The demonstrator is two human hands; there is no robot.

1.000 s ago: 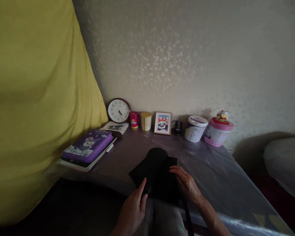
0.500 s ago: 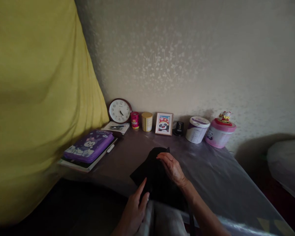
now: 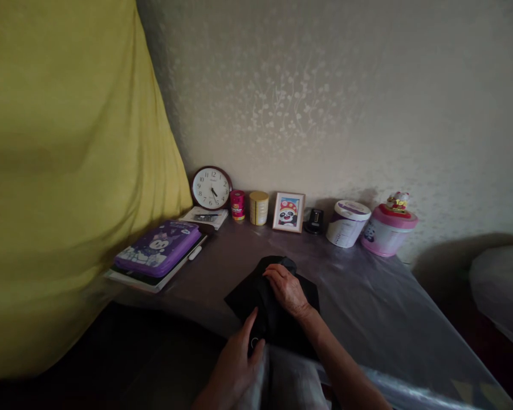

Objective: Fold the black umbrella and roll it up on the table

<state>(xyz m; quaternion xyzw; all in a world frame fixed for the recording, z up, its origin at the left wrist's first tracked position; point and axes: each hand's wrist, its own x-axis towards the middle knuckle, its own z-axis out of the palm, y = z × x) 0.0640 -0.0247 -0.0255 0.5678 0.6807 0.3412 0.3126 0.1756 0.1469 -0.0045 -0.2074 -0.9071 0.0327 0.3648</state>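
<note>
A black cloth thing with pointed flaps (image 3: 243, 296), like a loosely folded umbrella, lies over the table's front edge. Its exact kind is hard to make out in the dark folds. My left hand (image 3: 237, 361) holds its near end between thumb and forefinger, beside a small white ring-shaped mark (image 3: 254, 343). Over the upper folds, my right hand (image 3: 286, 290) presses down with bent fingers gathered on the cloth. The palm side of each hand is hidden.
Along the wall stand a clock (image 3: 211, 188), a pink can (image 3: 237, 205), a yellow-lidded can (image 3: 259, 208), a picture frame (image 3: 288, 212), a small black device (image 3: 314, 221) and two tubs (image 3: 348, 224). A purple case (image 3: 158, 247) lies on books at left, by a yellow curtain (image 3: 68, 171).
My right hand has moved left and slightly down across the black cloth, and a flap now shows to its right. The left hand stays at the near end. The view has shifted slightly.
</note>
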